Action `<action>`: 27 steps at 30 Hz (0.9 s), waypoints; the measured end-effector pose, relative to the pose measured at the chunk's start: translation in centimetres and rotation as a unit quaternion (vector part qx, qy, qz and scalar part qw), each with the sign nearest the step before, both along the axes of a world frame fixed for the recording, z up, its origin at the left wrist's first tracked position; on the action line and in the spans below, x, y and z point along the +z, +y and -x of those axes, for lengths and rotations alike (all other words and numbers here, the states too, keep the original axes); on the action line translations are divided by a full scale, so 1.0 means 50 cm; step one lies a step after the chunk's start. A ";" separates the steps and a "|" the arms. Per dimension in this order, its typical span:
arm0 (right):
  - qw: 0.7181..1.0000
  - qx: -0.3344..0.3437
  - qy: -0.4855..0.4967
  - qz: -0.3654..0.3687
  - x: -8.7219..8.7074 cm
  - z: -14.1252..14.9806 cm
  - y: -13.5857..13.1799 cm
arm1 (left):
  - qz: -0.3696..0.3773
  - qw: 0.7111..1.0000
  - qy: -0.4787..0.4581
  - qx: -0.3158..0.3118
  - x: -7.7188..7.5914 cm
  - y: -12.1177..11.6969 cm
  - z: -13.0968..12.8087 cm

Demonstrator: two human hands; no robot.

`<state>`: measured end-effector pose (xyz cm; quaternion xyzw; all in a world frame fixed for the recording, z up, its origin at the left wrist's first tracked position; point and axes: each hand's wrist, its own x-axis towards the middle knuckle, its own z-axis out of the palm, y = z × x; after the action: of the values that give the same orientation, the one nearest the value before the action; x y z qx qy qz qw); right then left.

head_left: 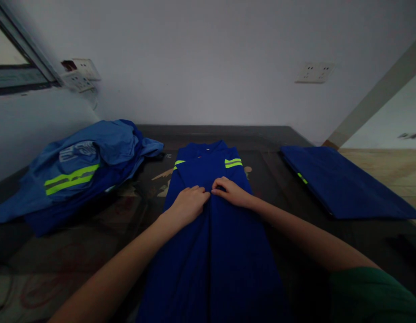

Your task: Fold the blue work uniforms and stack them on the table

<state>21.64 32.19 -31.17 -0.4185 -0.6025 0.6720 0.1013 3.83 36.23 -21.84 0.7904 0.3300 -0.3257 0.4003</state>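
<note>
A dark blue work shirt [211,251] with yellow-green reflective stripes lies lengthwise on the dark table [137,206], its sides folded in toward the middle and its collar at the far end. My left hand [189,204] rests on the shirt's middle with its fingers curled and pressed into the cloth. My right hand [230,190] sits just beside it, fingertips bent down onto the same fold. The two hands nearly touch at the shirt's centre line.
A heap of lighter blue garments [83,170] with reflective stripes lies at the left of the table. A folded dark blue garment [342,184] lies at the right. Wall sockets [314,72] and a window frame [19,67] are behind.
</note>
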 end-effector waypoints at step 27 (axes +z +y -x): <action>0.977 0.091 -0.153 -0.116 0.008 0.033 -0.040 | 0.077 0.992 -0.038 0.096 -0.025 -0.017 0.014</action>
<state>20.01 30.20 -30.76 -0.4448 -0.7203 0.5323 -0.0059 3.13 35.36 -23.10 0.7339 0.3625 -0.2800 0.5016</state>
